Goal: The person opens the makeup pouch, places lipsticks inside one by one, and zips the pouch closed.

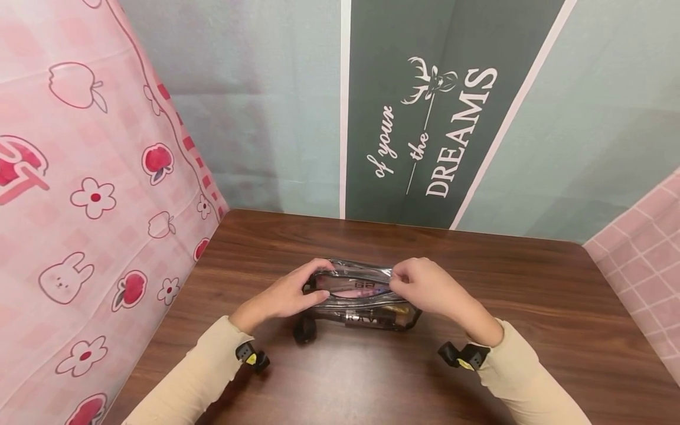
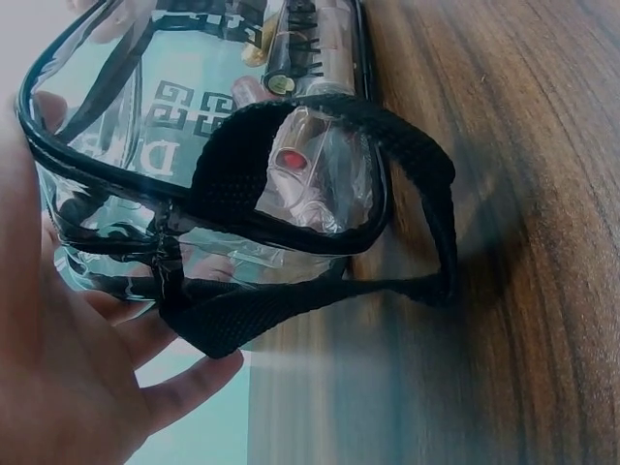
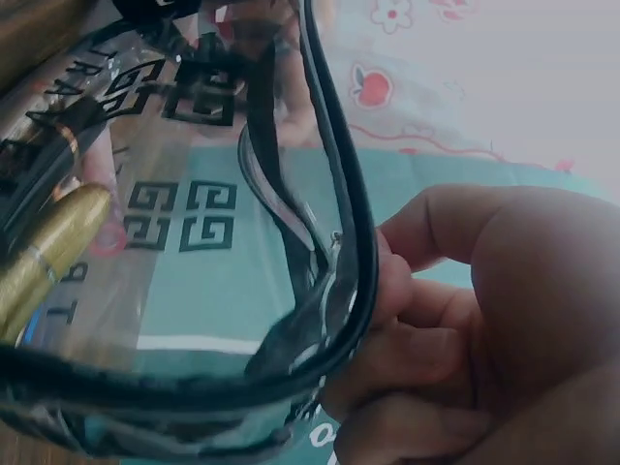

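Note:
A clear plastic zip bag (image 1: 340, 319) with black piping and black lettering lies on the table, its top slot parted. My left hand (image 1: 289, 293) holds its left end, thumb at the near edge of the opening and fingers at the far edge. At the right end, my right hand (image 1: 432, 287) pinches the top corner by the zipper, fingers curled. Through the plastic show several slim cosmetic-like items, among them a gold tube (image 3: 58, 247) and one with a red end (image 2: 294, 159). A black strap loop (image 2: 431, 174) sticks out from the left end.
The bag rests on a dark wood table (image 1: 340, 378). Behind it hangs a green-grey cloth (image 1: 265, 118) with white print. A pink patterned cloth (image 1: 122, 248) borders the left side, and a pink checked one (image 1: 648, 265) the right. Each wrist wears a black strapped camera (image 1: 462, 356).

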`<state>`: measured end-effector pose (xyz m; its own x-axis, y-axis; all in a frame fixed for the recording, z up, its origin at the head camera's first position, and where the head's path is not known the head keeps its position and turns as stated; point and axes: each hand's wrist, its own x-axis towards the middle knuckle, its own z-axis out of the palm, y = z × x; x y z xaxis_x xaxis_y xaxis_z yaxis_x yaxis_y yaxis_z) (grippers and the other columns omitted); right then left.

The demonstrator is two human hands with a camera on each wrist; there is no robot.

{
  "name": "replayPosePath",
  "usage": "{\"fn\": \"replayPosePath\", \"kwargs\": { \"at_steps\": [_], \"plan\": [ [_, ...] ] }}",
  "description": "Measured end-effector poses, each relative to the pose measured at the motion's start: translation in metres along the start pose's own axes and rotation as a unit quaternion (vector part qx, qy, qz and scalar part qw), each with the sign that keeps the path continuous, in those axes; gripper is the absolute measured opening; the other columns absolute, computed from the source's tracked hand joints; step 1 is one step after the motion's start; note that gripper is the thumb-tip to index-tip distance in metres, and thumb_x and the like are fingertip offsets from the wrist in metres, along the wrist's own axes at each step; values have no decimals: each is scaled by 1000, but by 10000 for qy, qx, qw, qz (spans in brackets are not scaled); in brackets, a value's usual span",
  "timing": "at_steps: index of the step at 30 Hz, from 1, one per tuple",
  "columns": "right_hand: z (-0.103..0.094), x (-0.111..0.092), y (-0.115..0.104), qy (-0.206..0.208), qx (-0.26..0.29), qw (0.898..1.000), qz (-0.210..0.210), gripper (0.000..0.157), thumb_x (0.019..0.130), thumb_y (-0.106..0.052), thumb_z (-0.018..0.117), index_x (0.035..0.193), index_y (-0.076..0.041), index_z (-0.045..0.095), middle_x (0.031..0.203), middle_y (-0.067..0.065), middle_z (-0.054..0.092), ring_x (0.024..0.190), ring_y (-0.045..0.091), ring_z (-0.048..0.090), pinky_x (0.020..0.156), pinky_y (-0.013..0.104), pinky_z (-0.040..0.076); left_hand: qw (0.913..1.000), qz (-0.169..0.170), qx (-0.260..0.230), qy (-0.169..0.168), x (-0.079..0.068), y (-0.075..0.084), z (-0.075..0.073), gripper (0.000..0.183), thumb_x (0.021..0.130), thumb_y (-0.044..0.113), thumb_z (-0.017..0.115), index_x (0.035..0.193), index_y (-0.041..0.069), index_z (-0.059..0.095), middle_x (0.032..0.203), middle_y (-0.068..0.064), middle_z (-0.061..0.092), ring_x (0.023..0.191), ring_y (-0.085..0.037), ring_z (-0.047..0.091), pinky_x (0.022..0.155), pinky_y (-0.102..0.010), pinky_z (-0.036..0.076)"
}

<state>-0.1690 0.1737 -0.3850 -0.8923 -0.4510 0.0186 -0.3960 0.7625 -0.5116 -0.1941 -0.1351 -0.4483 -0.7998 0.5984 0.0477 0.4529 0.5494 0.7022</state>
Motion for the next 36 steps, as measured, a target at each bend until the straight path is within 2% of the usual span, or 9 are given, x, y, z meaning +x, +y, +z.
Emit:
{"fn": "replayPosePath", "kwargs": {
  "at_steps": [9,17,22,26,30,36],
  "plan": [
    [11,14,-16,164,-535,9974,-458,29,87,-11,58,62,-21,46,56,-12,35,53,7,37,52,27,28,10000,3,22,15,1,1,1,46,98,30,68,139,31,48,143,2,53,131,-21,51,103,-52,43],
    [18,28,-33,188,-545,9959,-693,30,89,-12,59,62,-20,48,56,-11,37,53,8,39,52,28,30,9999,126,-103,37,2,0,2,45,99,31,67,139,29,47,138,1,54,122,-29,55,98,-49,44],
    [23,35,-38,182,-493,9952,-828,32,92,-13,60,63,-20,49,56,-10,39,52,7,40,52,26,31,9992,309,-263,71,4,-1,5,41,101,28,66,137,24,49,137,1,54,126,-22,52,105,-47,41],
    [27,39,-39,174,-369,9947,-942,31,98,-17,61,68,-20,54,57,-11,42,53,6,42,52,26,33,9974,574,-336,290,4,-1,5,34,100,24,66,132,20,54,143,-3,48,133,-23,46,108,-51,39],
    [29,38,-34,310,-287,9938,-1030,27,100,-25,64,74,-22,60,57,-15,45,53,4,44,52,26,36,9959,696,-273,501,4,-1,3,28,100,25,67,126,22,58,151,-6,39,139,-26,41,108,-55,39],
    [20,28,-17,786,-352,9901,-1105,9,93,-23,72,84,-24,68,64,-16,51,59,4,47,55,27,40,9941,817,-52,714,2,0,2,27,99,27,68,125,24,61,150,-6,43,135,-27,46,107,-54,41]
  ]
}}
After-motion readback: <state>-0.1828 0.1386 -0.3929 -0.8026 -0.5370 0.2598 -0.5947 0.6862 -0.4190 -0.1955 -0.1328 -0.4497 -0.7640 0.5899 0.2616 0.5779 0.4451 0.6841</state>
